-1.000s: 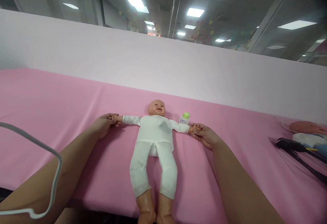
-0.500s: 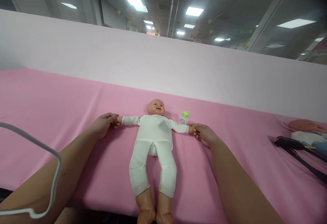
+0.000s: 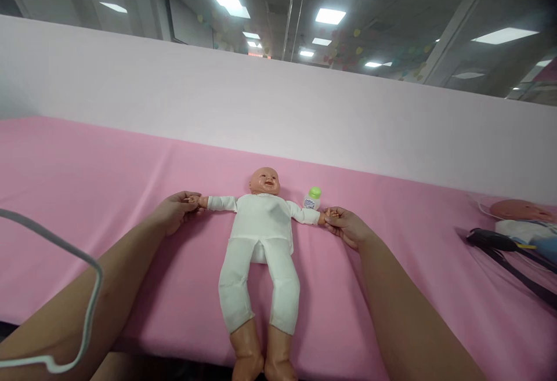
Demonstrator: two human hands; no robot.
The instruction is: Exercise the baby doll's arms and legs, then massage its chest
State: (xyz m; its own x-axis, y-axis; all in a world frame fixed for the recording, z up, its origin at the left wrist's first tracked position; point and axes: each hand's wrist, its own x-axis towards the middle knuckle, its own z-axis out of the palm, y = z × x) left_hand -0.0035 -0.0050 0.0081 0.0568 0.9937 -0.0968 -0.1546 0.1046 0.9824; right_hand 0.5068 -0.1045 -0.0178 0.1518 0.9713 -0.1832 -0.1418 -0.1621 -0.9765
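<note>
A baby doll [image 3: 261,230] in a white suit lies on its back on the pink table [image 3: 87,178], arms spread wide, bare feet at the near edge. My left hand [image 3: 174,211] holds the doll's hand on the left side. My right hand [image 3: 346,226] holds the doll's other hand on the right. A small white bottle with a green cap [image 3: 312,198] stands just behind the doll's right-side arm, close to my right hand.
A second doll [image 3: 520,218] lies at the far right with a black strap [image 3: 509,256] beside it. A pale partition wall [image 3: 278,114] runs along the back of the table. A white cable [image 3: 56,271] loops over my left forearm.
Almost nothing has moved; both hands keep hold of the doll's hands, and the view has shifted slightly.
</note>
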